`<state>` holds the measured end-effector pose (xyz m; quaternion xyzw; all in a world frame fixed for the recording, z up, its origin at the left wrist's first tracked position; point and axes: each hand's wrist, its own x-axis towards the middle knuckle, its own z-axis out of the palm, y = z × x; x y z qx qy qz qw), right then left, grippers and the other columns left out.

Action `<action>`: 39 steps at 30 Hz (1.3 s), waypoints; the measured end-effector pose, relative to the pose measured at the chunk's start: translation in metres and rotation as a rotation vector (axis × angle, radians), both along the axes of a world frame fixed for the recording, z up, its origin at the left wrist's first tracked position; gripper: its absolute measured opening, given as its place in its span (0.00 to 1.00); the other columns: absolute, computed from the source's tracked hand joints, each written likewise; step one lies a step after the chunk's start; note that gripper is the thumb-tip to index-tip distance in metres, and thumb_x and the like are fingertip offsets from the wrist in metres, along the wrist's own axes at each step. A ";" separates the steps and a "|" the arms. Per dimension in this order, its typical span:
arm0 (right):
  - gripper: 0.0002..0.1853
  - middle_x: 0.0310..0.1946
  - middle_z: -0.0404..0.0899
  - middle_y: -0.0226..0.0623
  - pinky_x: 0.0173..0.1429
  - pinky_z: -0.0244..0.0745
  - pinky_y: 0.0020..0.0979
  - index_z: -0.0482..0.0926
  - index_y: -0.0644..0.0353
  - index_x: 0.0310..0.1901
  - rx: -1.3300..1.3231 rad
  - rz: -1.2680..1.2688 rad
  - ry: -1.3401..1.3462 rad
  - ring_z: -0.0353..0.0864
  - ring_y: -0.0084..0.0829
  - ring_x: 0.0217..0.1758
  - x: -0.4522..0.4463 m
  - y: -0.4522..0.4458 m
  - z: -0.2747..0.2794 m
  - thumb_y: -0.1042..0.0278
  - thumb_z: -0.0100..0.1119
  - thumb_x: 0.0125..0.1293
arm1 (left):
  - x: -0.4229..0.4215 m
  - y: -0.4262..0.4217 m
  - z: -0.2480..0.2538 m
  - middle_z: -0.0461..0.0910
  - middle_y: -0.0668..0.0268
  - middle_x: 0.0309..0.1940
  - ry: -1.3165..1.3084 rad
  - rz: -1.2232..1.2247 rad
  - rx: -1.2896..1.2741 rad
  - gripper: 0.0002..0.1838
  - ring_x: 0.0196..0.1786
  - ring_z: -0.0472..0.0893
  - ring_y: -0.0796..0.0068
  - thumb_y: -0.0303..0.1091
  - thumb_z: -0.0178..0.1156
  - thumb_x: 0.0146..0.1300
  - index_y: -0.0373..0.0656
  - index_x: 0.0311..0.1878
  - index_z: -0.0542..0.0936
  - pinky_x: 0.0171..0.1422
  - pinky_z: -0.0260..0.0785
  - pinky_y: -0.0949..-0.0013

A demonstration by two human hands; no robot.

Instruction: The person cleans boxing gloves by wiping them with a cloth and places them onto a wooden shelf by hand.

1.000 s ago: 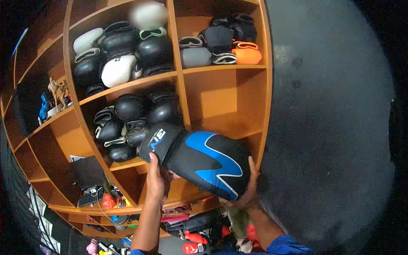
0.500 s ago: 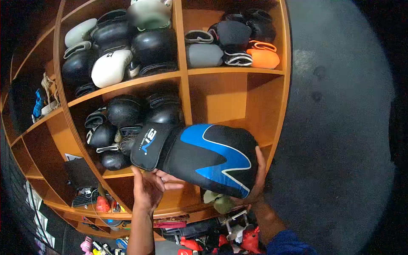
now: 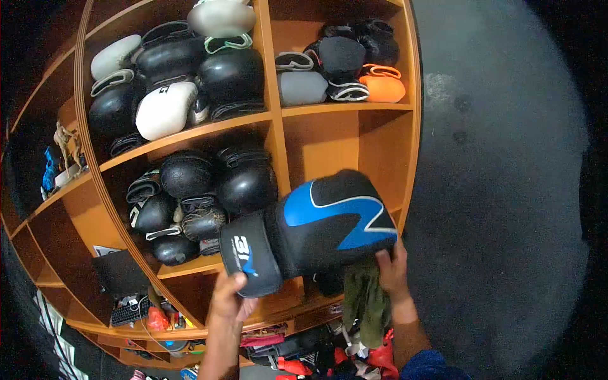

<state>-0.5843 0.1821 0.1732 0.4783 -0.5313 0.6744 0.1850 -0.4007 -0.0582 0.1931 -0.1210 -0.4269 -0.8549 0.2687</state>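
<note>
A black boxing glove (image 3: 316, 247) with a blue patch and white trim is held between my two hands in front of the shelves. My left hand (image 3: 229, 297) is closed on its cuff, thumb on top near the printed logo. At the glove's padded end, my right hand (image 3: 394, 269) grips the lower right corner. An olive-green cloth (image 3: 364, 301) hangs just below the glove beside my right hand; its upper end is hidden, so I cannot tell what holds it.
A wooden shelf unit (image 3: 277, 114) holds several black gloves (image 3: 247, 187), a white glove (image 3: 166, 111), a grey glove (image 3: 303, 87) and an orange glove (image 3: 383, 87). Red and black gear (image 3: 380, 358) lies below. A dark wall (image 3: 494, 190) stands to the right. A keyboard (image 3: 130, 312) sits lower left.
The glove has tilted, its cuff lower and its padded end shifted right. My left hand went from open under the cuff to closed on it. The green cloth now hangs down more fully.
</note>
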 end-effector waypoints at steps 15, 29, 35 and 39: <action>0.68 0.72 0.44 0.48 0.75 0.42 0.39 0.46 0.57 0.69 0.149 -0.114 0.018 0.44 0.40 0.75 0.043 0.029 0.030 0.82 0.77 0.19 | 0.003 -0.020 -0.007 0.80 0.56 0.41 -0.158 -0.086 0.161 0.25 0.40 0.82 0.63 0.47 0.54 0.56 0.36 0.50 0.74 0.42 0.77 0.61; 0.75 0.68 0.53 0.49 0.72 0.52 0.37 0.47 0.66 0.69 0.279 -0.227 0.136 0.56 0.41 0.71 0.039 0.035 0.079 0.64 0.84 0.11 | -0.039 -0.001 0.161 0.80 0.57 0.23 -0.201 0.053 -0.208 0.26 0.13 0.77 0.65 0.53 0.54 0.58 0.33 0.41 0.76 0.17 0.76 0.70; 0.60 0.62 0.61 0.47 0.68 0.57 0.37 0.48 0.65 0.69 -0.329 -0.303 0.292 0.65 0.39 0.63 -0.013 0.008 0.148 0.57 0.78 0.37 | -0.134 -0.024 0.228 0.72 0.46 0.55 0.235 0.014 -0.541 0.43 0.54 0.76 0.59 0.67 0.36 0.64 0.29 0.59 0.64 0.56 0.72 0.57; 0.47 0.53 0.71 0.48 0.62 0.66 0.33 0.58 0.66 0.63 -0.473 -0.409 0.431 0.71 0.34 0.56 -0.054 -0.019 0.241 0.59 0.75 0.45 | -0.188 -0.049 0.217 0.73 0.51 0.55 0.386 1.270 -1.487 0.22 0.56 0.74 0.51 0.35 0.59 0.54 0.37 0.52 0.73 0.62 0.63 0.57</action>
